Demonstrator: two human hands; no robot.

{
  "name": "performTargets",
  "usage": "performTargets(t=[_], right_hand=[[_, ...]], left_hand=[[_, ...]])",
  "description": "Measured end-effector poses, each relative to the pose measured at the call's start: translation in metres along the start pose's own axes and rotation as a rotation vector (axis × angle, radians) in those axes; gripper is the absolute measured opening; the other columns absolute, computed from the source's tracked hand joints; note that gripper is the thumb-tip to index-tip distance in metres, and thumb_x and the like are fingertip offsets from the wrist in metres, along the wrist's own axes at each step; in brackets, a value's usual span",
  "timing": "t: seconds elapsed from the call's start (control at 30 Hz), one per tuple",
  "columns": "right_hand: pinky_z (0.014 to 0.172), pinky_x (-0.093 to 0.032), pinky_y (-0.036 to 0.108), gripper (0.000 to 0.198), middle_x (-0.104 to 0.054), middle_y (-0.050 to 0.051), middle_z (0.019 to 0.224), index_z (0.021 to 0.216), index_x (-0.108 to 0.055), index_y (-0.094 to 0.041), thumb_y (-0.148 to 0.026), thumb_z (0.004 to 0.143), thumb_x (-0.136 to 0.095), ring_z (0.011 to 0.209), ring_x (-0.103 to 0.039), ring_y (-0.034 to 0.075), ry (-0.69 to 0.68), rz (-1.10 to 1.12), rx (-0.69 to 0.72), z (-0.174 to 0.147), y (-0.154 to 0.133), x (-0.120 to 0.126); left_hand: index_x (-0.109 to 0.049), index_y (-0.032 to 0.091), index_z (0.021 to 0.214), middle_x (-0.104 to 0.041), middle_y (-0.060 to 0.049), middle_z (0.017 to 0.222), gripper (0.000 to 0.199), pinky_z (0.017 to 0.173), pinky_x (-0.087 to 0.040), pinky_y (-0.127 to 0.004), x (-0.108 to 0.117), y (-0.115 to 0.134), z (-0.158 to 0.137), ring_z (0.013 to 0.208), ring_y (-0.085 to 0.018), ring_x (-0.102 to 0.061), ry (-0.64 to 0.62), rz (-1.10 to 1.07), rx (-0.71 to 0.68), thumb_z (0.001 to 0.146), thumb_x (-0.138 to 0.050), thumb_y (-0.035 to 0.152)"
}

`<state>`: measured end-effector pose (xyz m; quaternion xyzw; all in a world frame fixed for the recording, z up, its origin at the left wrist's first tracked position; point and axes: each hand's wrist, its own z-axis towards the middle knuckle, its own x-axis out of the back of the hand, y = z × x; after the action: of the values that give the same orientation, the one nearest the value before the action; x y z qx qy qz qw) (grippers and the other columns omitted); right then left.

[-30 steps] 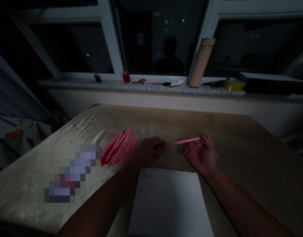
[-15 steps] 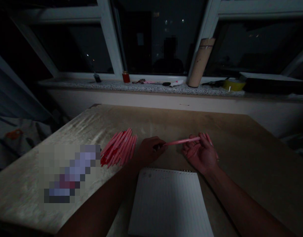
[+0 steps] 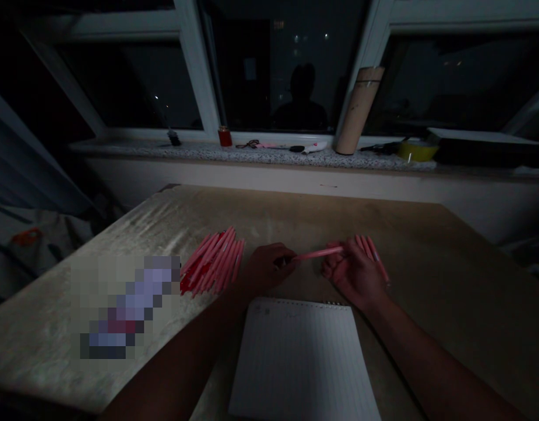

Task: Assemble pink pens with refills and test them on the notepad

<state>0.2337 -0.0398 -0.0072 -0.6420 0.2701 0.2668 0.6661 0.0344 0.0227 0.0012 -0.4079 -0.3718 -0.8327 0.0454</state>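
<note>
A slim pink pen (image 3: 317, 254) lies nearly level between my two hands above the table. My left hand (image 3: 269, 266) is closed, its thumb and fingers pinching the pen's left end. The fingers of my right hand (image 3: 359, 275) are closed round the right end, hiding it. Just left of my left hand is a pile of similar pink pens (image 3: 223, 260), with something red showing among them. Several more pink pens (image 3: 375, 257) lie side by side beyond my right hand, partly covered by it. A lined spiral notebook (image 3: 302, 362) lies open below my hands.
A blurred-out long object (image 3: 135, 304) lies on the table (image 3: 410, 245) at the left. Along the windowsill (image 3: 269, 156) stand a red jar (image 3: 224, 137), a cardboard tube (image 3: 359, 111) and a yellow tape roll (image 3: 416, 151). Dark windows are behind.
My right hand has shifted slightly left along the pen, so less of the pen shows between my hands. More of the pens beside that hand are visible. My left hand stays put.
</note>
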Motion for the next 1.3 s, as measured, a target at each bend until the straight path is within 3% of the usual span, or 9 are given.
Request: performTargets(t=[0.2, 0.33, 0.53, 0.63, 0.7, 0.87, 1.03, 1.17, 1.3], right_hand=[[0.049, -0.038, 0.023, 0.014, -0.051, -0.005, 0.048, 0.067, -0.059, -0.018, -0.024, 0.069, -0.072, 0.047, -0.048, 0.009, -0.025, -0.242, 0.009, -0.004, 0.01, -0.003], [0.045, -0.034, 0.021, 0.017, -0.042, -0.009, 0.039, 0.064, -0.053, -0.019, -0.021, 0.071, -0.069, 0.038, -0.038, 0.007, -0.033, -0.245, 0.017, -0.007, 0.011, -0.009], [0.043, -0.037, 0.023, 0.012, -0.058, -0.003, 0.048, 0.079, -0.057, -0.019, -0.029, 0.076, -0.061, 0.041, -0.052, 0.012, -0.155, -0.343, -0.1, -0.016, 0.019, -0.023], [0.041, -0.039, 0.023, 0.016, -0.063, 0.001, 0.054, 0.076, -0.058, -0.017, -0.032, 0.073, -0.065, 0.042, -0.054, 0.013, -0.269, -0.395, -0.14, -0.021, 0.028, -0.033], [0.038, -0.038, 0.022, 0.019, -0.064, 0.002, 0.055, 0.07, -0.056, -0.017, -0.032, 0.07, -0.068, 0.04, -0.053, 0.011, -0.265, -0.487, -0.172, -0.024, 0.035, -0.04], [0.034, -0.026, 0.016, 0.03, -0.053, -0.005, 0.043, 0.057, -0.043, -0.019, -0.025, 0.063, -0.072, 0.035, -0.043, 0.006, -0.045, -0.8, -0.154, -0.032, 0.05, -0.053], [0.038, -0.027, 0.018, 0.017, -0.05, -0.006, 0.051, 0.066, -0.048, -0.019, -0.027, 0.071, -0.062, 0.042, -0.042, 0.007, -0.077, -0.864, -0.119, -0.033, 0.061, -0.05], [0.04, -0.024, 0.019, 0.027, -0.042, -0.006, 0.049, 0.053, -0.042, -0.019, -0.022, 0.064, -0.066, 0.046, -0.038, 0.007, -0.002, -1.066, 0.033, -0.033, 0.065, -0.047], [0.04, -0.023, 0.019, 0.028, -0.037, -0.007, 0.047, 0.051, -0.036, -0.02, -0.018, 0.065, -0.06, 0.045, -0.034, 0.007, 0.027, -1.103, 0.079, -0.033, 0.065, -0.049]], left_hand=[[-0.066, 0.014, 0.084, -0.061, -0.001, 0.071, 0.023, 0.059, -0.037, -0.019, 0.007, 0.0, 0.001, 0.062, -0.009, -0.052, -0.1, 0.013, 0.036, 0.078, -0.056, 0.033], [-0.068, 0.013, 0.079, -0.061, -0.001, 0.063, 0.022, 0.054, -0.036, -0.019, 0.022, -0.007, 0.002, 0.057, -0.009, -0.053, -0.245, -0.007, 0.19, 0.073, -0.06, 0.032], [-0.068, 0.013, 0.079, -0.066, -0.003, 0.071, 0.021, 0.055, -0.039, -0.02, 0.049, -0.015, 0.0, 0.063, -0.012, -0.059, -0.575, -0.003, 0.306, 0.066, -0.063, 0.028], [-0.069, 0.014, 0.082, -0.069, -0.003, 0.077, 0.023, 0.057, -0.041, -0.02, 0.057, -0.015, -0.002, 0.068, -0.014, -0.061, -0.698, -0.01, 0.346, 0.062, -0.066, 0.027], [-0.069, 0.015, 0.082, -0.069, -0.003, 0.078, 0.025, 0.057, -0.042, -0.02, 0.058, -0.014, -0.004, 0.069, -0.014, -0.062, -0.75, -0.023, 0.365, 0.06, -0.068, 0.026], [-0.07, 0.014, 0.076, -0.069, -0.004, 0.072, 0.025, 0.055, -0.041, -0.02, 0.049, -0.011, -0.005, 0.065, -0.014, -0.062, -0.814, -0.037, 0.326, 0.059, -0.072, 0.031], [-0.071, 0.015, 0.075, -0.07, -0.003, 0.071, 0.024, 0.054, -0.039, -0.019, 0.044, -0.009, -0.004, 0.064, -0.014, -0.061, -0.822, -0.005, 0.315, 0.06, -0.072, 0.034], [-0.071, 0.016, 0.076, -0.07, -0.003, 0.072, 0.026, 0.054, -0.039, -0.019, 0.043, -0.007, -0.004, 0.064, -0.014, -0.061, -0.837, 0.024, 0.328, 0.059, -0.072, 0.035], [-0.071, 0.016, 0.079, -0.07, -0.003, 0.074, 0.027, 0.053, -0.039, -0.02, 0.043, -0.004, -0.004, 0.065, -0.014, -0.061, -0.833, 0.066, 0.346, 0.058, -0.072, 0.034]])
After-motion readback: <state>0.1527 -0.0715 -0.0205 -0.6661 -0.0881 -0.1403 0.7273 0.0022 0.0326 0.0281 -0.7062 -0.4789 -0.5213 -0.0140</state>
